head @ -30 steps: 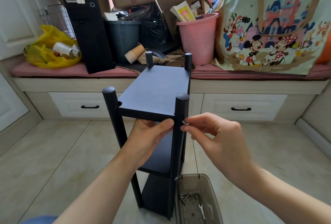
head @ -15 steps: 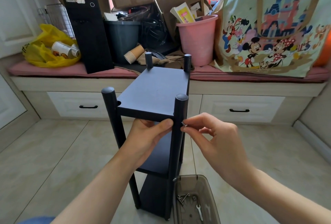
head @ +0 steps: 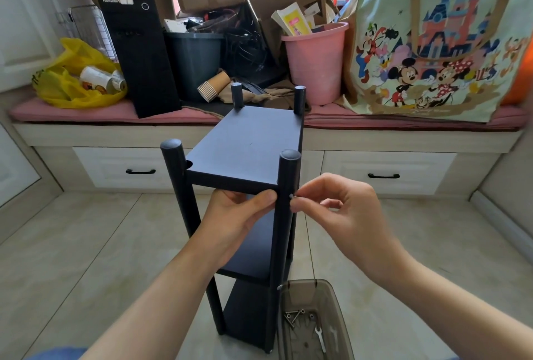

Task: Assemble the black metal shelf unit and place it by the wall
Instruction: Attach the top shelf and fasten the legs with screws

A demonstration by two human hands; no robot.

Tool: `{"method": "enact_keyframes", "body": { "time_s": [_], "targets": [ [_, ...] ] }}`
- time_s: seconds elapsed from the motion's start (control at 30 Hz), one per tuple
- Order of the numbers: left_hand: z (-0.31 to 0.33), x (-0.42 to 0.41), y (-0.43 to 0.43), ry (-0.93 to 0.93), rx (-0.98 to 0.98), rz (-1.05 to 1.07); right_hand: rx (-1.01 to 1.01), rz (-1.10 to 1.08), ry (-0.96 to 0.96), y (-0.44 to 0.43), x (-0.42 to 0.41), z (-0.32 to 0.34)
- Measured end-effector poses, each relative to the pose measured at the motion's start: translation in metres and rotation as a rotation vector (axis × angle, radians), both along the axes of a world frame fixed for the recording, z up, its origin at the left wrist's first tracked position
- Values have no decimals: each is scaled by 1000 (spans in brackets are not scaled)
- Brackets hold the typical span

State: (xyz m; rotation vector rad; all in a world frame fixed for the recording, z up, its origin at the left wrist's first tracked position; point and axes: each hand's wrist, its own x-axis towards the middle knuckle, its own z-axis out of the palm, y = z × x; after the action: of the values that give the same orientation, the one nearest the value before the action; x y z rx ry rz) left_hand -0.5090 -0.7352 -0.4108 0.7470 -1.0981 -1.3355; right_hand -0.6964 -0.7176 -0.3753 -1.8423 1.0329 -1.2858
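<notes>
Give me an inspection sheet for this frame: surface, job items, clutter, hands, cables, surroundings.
Surface: tiled floor, bare around the shelf.
Job items: black shelf upright on the floor, three boards and four posts; small screw at the near right post, just under the top board. Clear bin beside the base holds screws and a wrench.
Clutter: bench carries a yellow bag, PC tower, dark bin, paper cups, pink bucket, cartoon tote, cardboard boxes.
Hands: left hand grips the top board's near edge; right hand pinches the screw.
Cables: black tangle on the bench behind the shelf.
Surroundings: white drawers under the bench, walls either side.
</notes>
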Motion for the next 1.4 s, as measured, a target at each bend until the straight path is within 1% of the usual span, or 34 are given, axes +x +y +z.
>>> {"method": "enact_keyframes", "body": {
  "time_s": [0.17,0.37,0.5,0.63,0.9,1.03,1.4],
  "targets": [
    [2,-2,1,-59,5,52,43,54,13,-2,-4,5],
    [1,-3,1,-93,13,102,110,-27,41,-11,-6,5],
    [2,-5,1,-72,28,117,260,126,65,-22,-10,10],
    [3,-4,2,-68,24,113,327,234,63,-25,-10,12],
    [0,-8,5,23,3,78,310,201,27,-25,-6,9],
    [-2,-8,5,38,-6,76,304,189,16,-23,-5,10],
    [0,-14,3,61,-5,95,397,195,-4,-23,-19,15]
  ]
}}
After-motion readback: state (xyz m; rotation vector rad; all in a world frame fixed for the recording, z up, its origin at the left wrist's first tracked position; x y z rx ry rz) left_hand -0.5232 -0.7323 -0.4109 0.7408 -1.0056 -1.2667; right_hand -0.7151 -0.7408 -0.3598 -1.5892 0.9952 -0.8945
